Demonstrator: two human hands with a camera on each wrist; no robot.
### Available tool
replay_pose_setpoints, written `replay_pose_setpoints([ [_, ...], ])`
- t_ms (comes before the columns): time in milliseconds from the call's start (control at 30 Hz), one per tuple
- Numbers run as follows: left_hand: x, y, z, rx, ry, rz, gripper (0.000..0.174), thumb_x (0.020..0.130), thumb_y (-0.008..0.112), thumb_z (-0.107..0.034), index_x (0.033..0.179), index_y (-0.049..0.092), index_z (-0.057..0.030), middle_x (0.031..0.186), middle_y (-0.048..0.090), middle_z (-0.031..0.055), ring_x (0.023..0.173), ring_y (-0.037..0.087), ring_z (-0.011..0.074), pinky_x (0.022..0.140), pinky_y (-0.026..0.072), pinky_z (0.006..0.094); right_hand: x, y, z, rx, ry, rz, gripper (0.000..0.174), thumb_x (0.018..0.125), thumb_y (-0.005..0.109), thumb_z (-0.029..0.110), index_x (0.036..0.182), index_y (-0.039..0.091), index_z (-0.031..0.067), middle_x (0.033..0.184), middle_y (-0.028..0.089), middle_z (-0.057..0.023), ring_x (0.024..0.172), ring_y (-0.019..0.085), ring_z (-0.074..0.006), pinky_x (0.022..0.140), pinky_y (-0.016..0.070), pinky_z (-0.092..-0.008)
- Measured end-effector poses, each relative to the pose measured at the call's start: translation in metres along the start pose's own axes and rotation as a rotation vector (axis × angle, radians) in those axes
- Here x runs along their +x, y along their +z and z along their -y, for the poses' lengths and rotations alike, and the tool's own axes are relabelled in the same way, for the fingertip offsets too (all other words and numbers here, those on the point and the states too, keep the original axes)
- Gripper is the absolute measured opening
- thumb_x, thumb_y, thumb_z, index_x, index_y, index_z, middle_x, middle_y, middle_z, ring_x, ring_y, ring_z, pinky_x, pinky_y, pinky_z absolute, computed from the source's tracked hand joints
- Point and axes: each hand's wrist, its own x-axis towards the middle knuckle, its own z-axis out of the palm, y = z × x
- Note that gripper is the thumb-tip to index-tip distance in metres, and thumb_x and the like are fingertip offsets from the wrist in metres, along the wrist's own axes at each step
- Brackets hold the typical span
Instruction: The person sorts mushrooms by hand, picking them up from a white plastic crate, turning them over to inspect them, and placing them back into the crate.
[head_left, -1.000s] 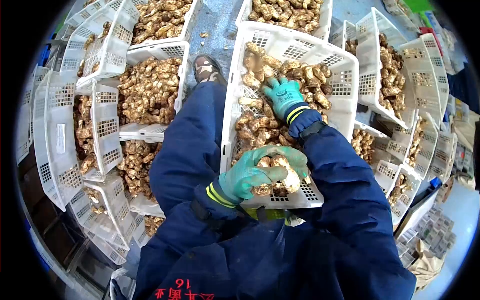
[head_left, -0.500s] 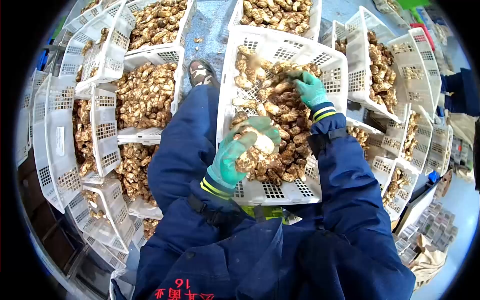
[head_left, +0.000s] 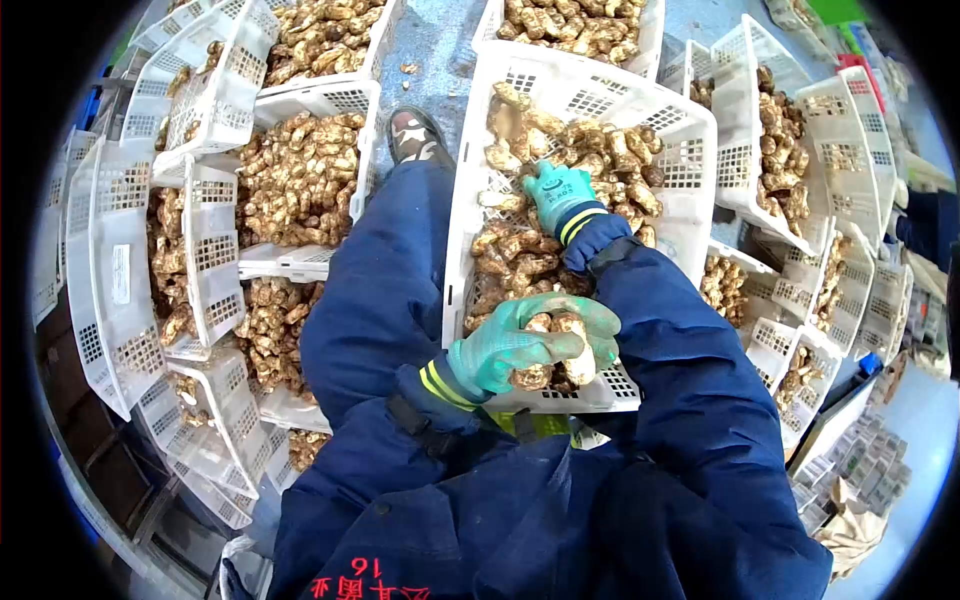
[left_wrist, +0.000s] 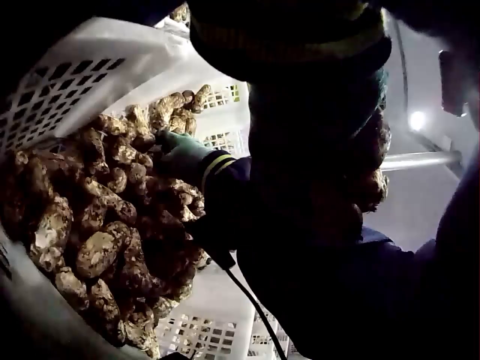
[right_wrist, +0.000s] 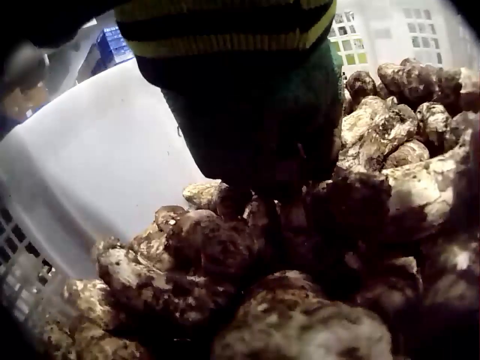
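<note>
At the left, white crates (head_left: 300,95) hold mushrooms, and one upended crate bears a paper label (head_left: 120,277) too small to read; red writing (head_left: 365,570) low on the blue jacket (head_left: 680,400) shows "16" above characters I cannot make out. The left hand (head_left: 515,345) is curled round a few mushrooms (head_left: 572,345) at the near rim of the lap crate (head_left: 685,165); the right hand (head_left: 560,193) digs into that crate's pile (head_left: 520,255), and whether it grasps any cannot be told; more filled crates (head_left: 745,120) stand at the right.

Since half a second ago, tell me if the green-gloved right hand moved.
Yes. The right hand shifted left, from the white plastic crate's right wall toward its middle.
</note>
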Motion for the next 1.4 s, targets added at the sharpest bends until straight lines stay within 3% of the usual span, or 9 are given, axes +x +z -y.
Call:
replay_pose_setpoints([
  [267, 0.000, -0.001, -0.003, 0.265, 0.077, 0.009, 0.041, 0.089, 0.062, -0.024, 0.120, 0.058, 0.0024, 0.114, 0.063, 0.0112, 0.110, 0.060, 0.0201, 0.096, 0.0442, 0.0328, 0.001, 0.016, -0.040, 0.209, -0.161, -0.093, 0.032, 0.076, 0.065, 0.009, 0.106, 0.056, 0.0060, 0.114, 0.059, -0.0143, 0.097, 0.061, -0.0320, 0.082, 0.0501, -0.0406],
  [400, 0.002, -0.012, 0.003, 0.347, 0.119, -0.020, 0.047, 0.089, 0.062, -0.027, 0.124, 0.055, 0.0038, 0.117, 0.063, 0.0136, 0.109, 0.061, 0.0229, 0.096, 0.0459, 0.0343, -0.006, 0.030, -0.080, 1.691, -0.041, -0.177, 0.028, 0.077, 0.058, 0.002, 0.105, 0.058, 0.0017, 0.094, 0.067, -0.0113, 0.076, 0.063, -0.0223, 0.064, 0.0495, -0.0306],
  [600, 0.014, -0.024, 0.014, 0.271, 0.219, -0.010, 0.054, 0.096, 0.056, -0.029, 0.136, 0.042, 0.0049, 0.115, 0.063, 0.0164, 0.111, 0.060, 0.0253, 0.096, 0.0489, 0.0380, -0.095, -0.004, -0.083, 2.324, -0.088, -0.224, 0.051, 0.077, 0.058, 0.010, 0.127, 0.051, -0.0009, 0.083, 0.066, -0.0104, 0.065, 0.062, -0.0204, 0.077, 0.0547, -0.0357],
  [800, 0.019, -0.035, 0.024, -0.159, 0.159, -0.076, 0.059, 0.101, 0.041, -0.042, 0.141, 0.033, -0.0001, 0.129, 0.054, 0.0185, 0.118, 0.056, 0.0284, 0.098, 0.0477, 0.0424, -0.170, -0.052, -0.019, 1.864, -0.295, -0.409, 0.030, 0.075, 0.065, 0.004, 0.104, 0.060, 0.0015, 0.109, 0.065, -0.0151, 0.101, 0.063, -0.0264, 0.093, 0.0470, -0.0414],
  [867, 0.025, -0.040, 0.028, -0.117, 0.251, -0.065, 0.058, 0.102, 0.040, -0.043, 0.140, 0.035, 0.0008, 0.132, 0.052, 0.0175, 0.118, 0.056, 0.0252, 0.099, 0.0461, 0.0387, -0.188, -0.077, 0.007, 1.227, -0.648, -0.568, 0.028, 0.070, 0.053, -0.006, 0.095, 0.063, 0.0022, 0.103, 0.067, -0.0126, 0.091, 0.064, -0.0258, 0.090, 0.0494, -0.0409],
  [933, 0.014, -0.022, 0.027, 0.493, 0.320, -0.150, 0.057, 0.101, 0.042, -0.042, 0.135, 0.042, 0.0039, 0.131, 0.053, 0.0145, 0.114, 0.057, 0.0201, 0.099, 0.0425, 0.0297, -0.207, -0.082, 0.015, 1.002, -0.568, -0.569, 0.025, 0.071, 0.056, -0.005, 0.093, 0.065, 0.0051, 0.099, 0.068, -0.0101, 0.089, 0.064, -0.0266, 0.086, 0.0497, -0.0396],
  [1067, 0.005, 0.009, 0.006, 0.429, 0.084, -0.062, 0.071, 0.088, 0.060, -0.052, 0.129, 0.046, 0.0038, 0.110, 0.063, 0.0137, 0.110, 0.058, 0.0222, 0.098, 0.0430, 0.0337, -0.221, -0.073, -0.025, 1.779, -0.253, -0.162, 0.021, 0.081, 0.055, -0.001, 0.098, 0.068, 0.0008, 0.098, 0.070, -0.0067, 0.088, 0.064, -0.0149, 0.078, 0.0504, -0.0323],
  [1133, 0.011, -0.005, 0.023, 0.282, 0.131, 0.187, 0.058, 0.095, 0.054, -0.041, 0.132, 0.046, 0.0028, 0.114, 0.063, 0.0121, 0.102, 0.060, 0.0190, 0.093, 0.0461, 0.0331, -0.192, -0.080, -0.047, 1.717, -0.034, -0.487, 0.019, 0.087, 0.052, 0.004, 0.100, 0.066, 0.0002, 0.094, 0.070, -0.0043, 0.086, 0.062, -0.0095, 0.073, 0.0506, -0.0302],
  [1400, 0.008, 0.006, 0.010, 0.374, 0.043, 0.099, 0.049, 0.098, 0.051, -0.031, 0.134, 0.047, 0.0012, 0.109, 0.066, 0.0114, 0.101, 0.062, 0.0188, 0.097, 0.0437, 0.0339, -0.047, -0.004, -0.059, 0.123, -0.099, -0.020, 0.048, 0.083, 0.060, 0.017, 0.129, 0.052, 0.0089, 0.130, 0.054, -0.0118, 0.114, 0.053, -0.0320, 0.093, 0.0455, -0.0442],
])
